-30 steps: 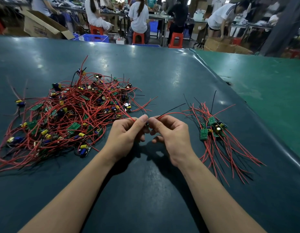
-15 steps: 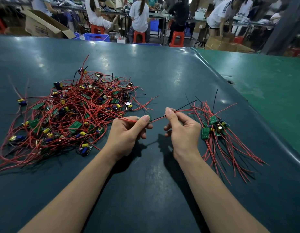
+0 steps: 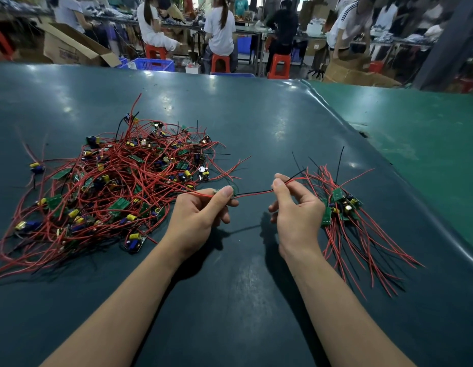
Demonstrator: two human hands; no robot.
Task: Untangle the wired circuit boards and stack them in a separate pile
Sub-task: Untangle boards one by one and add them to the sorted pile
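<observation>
A small board is pinched in the left hand (image 3: pixel 201 210) while its red wire (image 3: pixel 256 194) is pinched by the right hand (image 3: pixel 296 207); the wire is best drawn out slowly, clear of the tangled heap (image 3: pixel 111 186).

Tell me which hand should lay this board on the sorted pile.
Right, probably. The right hand pinches the wires beside the sorted pile; the left hand, pinching the board end, sits by the tangled heap.

left hand (image 3: pixel 201 215) and right hand (image 3: pixel 296 207) pinching red wire (image 3: pixel 256 193), tangled pile (image 3: pixel 111 186) left
</observation>
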